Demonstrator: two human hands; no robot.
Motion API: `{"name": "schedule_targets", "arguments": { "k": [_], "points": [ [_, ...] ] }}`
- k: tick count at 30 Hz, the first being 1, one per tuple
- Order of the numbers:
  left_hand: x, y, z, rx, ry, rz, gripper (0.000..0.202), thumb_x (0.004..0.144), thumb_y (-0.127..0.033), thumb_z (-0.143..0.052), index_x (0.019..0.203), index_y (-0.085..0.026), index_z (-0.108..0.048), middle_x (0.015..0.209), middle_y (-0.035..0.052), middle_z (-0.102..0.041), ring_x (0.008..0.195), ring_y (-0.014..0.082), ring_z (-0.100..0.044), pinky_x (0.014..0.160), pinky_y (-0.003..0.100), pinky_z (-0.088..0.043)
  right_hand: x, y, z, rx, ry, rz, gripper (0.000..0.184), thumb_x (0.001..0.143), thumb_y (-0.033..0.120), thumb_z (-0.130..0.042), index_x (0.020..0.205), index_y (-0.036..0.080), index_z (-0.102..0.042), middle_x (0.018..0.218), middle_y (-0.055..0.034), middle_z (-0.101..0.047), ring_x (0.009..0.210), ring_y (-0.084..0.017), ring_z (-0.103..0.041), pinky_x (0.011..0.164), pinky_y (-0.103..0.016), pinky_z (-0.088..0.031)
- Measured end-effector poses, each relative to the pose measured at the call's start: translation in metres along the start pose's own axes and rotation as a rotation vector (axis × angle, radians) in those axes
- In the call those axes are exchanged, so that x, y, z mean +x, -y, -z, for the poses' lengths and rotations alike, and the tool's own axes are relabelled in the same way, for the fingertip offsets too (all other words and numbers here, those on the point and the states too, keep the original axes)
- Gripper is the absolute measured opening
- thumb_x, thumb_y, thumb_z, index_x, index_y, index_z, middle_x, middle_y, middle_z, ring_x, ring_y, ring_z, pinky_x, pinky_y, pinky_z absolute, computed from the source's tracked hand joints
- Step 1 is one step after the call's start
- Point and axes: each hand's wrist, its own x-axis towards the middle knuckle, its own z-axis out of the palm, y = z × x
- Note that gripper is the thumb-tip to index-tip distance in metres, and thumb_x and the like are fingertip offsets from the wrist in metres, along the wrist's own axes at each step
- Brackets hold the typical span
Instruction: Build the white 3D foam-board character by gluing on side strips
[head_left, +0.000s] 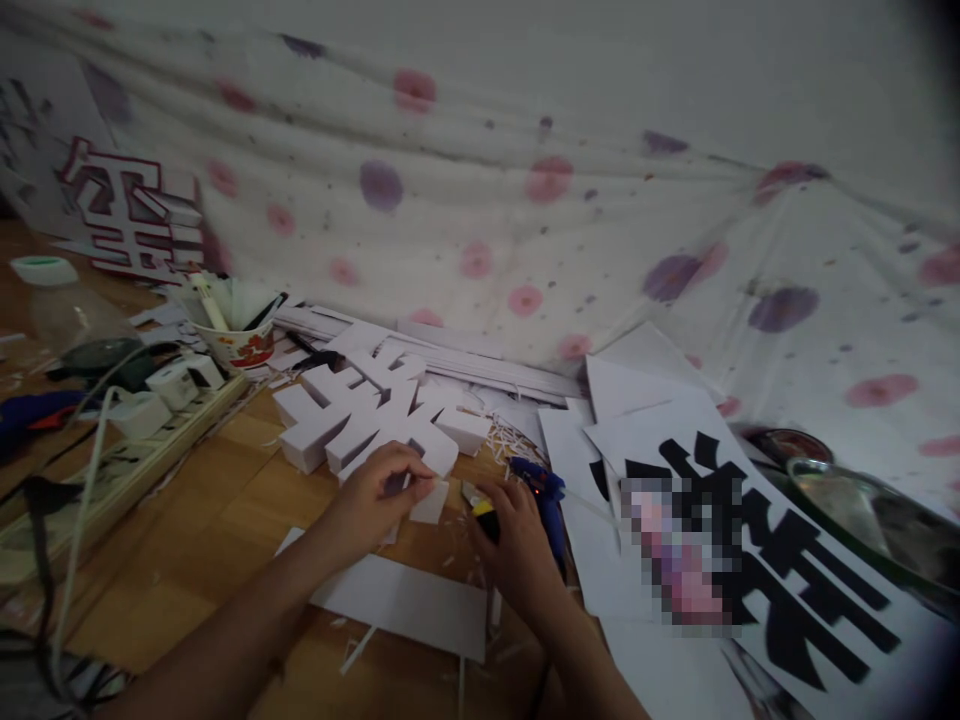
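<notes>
My left hand [386, 495] is closed, its thumb and forefinger pinching a small white foam-board piece [430, 504]. Just to the right, my right hand [517, 535] curls around a yellow and black utility knife [485, 518], mostly covered by the fingers. A raised white foam-board character [379, 405] lies on the wooden table right beyond both hands. Behind my right hand rests a blue glue gun [551, 505], partly hidden. Beneath my left forearm is a flat white board strip [409, 603].
A power strip [161, 435] with chargers and cables runs along the left. Near it stand a patterned tub [238, 345] of tools and a clear bottle [71, 305]. Printed character sheets [757, 540] and a metal-rimmed bowl [862, 500] occupy the right. White offcuts [517, 440] litter the table.
</notes>
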Motion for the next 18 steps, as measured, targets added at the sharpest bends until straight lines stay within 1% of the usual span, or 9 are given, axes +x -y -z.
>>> {"name": "schedule_targets", "arguments": {
  "k": [1, 3, 5, 8, 9, 12, 14, 16, 18],
  "points": [
    [-0.002, 0.003, 0.005, 0.019, 0.004, 0.0, 0.011, 0.078, -0.027, -0.057, 0.077, -0.019, -0.064, 0.083, 0.0021, -0.057, 0.084, 0.0153, -0.055, 0.078, 0.027, -0.042, 0.002, 0.009, 0.004, 0.101, -0.002, 0.05, 0.032, 0.077, 0.019, -0.058, 0.108, 0.017, -0.057, 0.106, -0.0116, -0.059, 0.102, -0.025, -0.054, 0.089, -0.043, -0.043],
    [-0.006, 0.008, 0.014, 0.067, 0.014, 0.017, 0.011, 0.077, -0.028, -0.058, 0.077, -0.02, -0.066, 0.085, 0.0019, -0.055, 0.086, 0.0155, -0.054, 0.077, 0.027, -0.042, 0.007, 0.028, 0.009, 0.298, 0.039, 0.135, 0.034, 0.075, 0.017, -0.059, 0.108, 0.019, -0.055, 0.105, -0.0079, -0.06, 0.097, -0.02, -0.056, 0.085, -0.036, -0.045],
    [-0.012, 0.012, 0.02, 0.118, 0.025, 0.023, 0.012, 0.077, -0.03, -0.059, 0.077, -0.021, -0.067, 0.087, 0.0018, -0.054, 0.088, 0.016, -0.053, 0.077, 0.027, -0.042, 0.012, 0.046, 0.008, 0.406, 0.066, 0.165, 0.032, 0.074, 0.015, -0.061, 0.105, 0.019, -0.055, 0.099, -0.0057, -0.063, 0.093, -0.018, -0.057, 0.082, -0.032, -0.046],
    [-0.019, 0.015, 0.026, 0.195, 0.02, 0.002, 0.012, 0.078, -0.032, -0.058, 0.076, -0.023, -0.067, 0.089, 0.0016, -0.054, 0.09, 0.0167, -0.053, 0.08, 0.029, -0.042, 0.018, 0.064, -0.002, 0.413, 0.064, 0.155, 0.025, 0.075, 0.012, -0.06, 0.099, 0.019, -0.058, 0.092, -0.0045, -0.065, 0.089, -0.018, -0.058, 0.079, -0.033, -0.045],
    [-0.02, 0.015, 0.029, 0.21, 0.006, -0.007, 0.013, 0.08, -0.032, -0.057, 0.078, -0.023, -0.066, 0.089, 0.0017, -0.054, 0.091, 0.0169, -0.053, 0.082, 0.029, -0.042, 0.02, 0.067, -0.005, 0.404, 0.057, 0.149, 0.026, 0.075, 0.011, -0.059, 0.1, 0.02, -0.058, 0.091, -0.0043, -0.065, 0.088, -0.019, -0.059, 0.079, -0.033, -0.045],
    [-0.021, 0.015, 0.039, 0.212, -0.076, 0.021, 0.02, 0.084, -0.035, -0.049, 0.097, -0.024, -0.061, 0.096, 0.0028, -0.057, 0.094, 0.0173, -0.054, 0.081, 0.03, -0.044, 0.023, 0.073, -0.014, 0.412, 0.022, 0.146, 0.029, 0.074, 0.007, -0.06, 0.1, 0.02, -0.058, 0.089, -0.0036, -0.065, 0.085, -0.018, -0.059, 0.078, -0.033, -0.045],
    [-0.021, 0.017, 0.046, 0.222, -0.117, 0.05, 0.025, 0.086, -0.036, -0.046, 0.106, -0.024, -0.055, 0.103, 0.0039, -0.058, 0.097, 0.0177, -0.054, 0.079, 0.029, -0.045, 0.025, 0.074, -0.017, 0.41, 0.027, 0.171, 0.024, 0.074, 0.007, -0.061, 0.095, 0.021, -0.06, 0.088, -0.0035, -0.065, 0.084, -0.017, -0.059, 0.078, -0.031, -0.046],
    [-0.019, 0.021, 0.051, 0.28, -0.097, 0.011, 0.023, 0.087, -0.035, -0.045, 0.104, -0.024, -0.055, 0.105, 0.0037, -0.058, 0.1, 0.0184, -0.053, 0.083, 0.032, -0.044, 0.026, 0.073, -0.018, 0.367, 0.038, 0.232, 0.019, 0.075, 0.008, -0.061, 0.089, 0.021, -0.062, 0.086, -0.0039, -0.065, 0.084, -0.018, -0.058, 0.076, -0.031, -0.046],
    [-0.018, 0.026, 0.054, 0.356, -0.026, -0.076, 0.019, 0.087, -0.032, -0.045, 0.099, -0.024, -0.058, 0.102, 0.0028, -0.06, 0.102, 0.019, -0.052, 0.091, 0.036, -0.04, 0.027, 0.072, -0.019, 0.308, 0.024, 0.296, 0.019, 0.076, 0.009, -0.06, 0.09, 0.021, -0.063, 0.086, -0.0045, -0.065, 0.084, -0.019, -0.057, 0.075, -0.031, -0.045]
  ]
}}
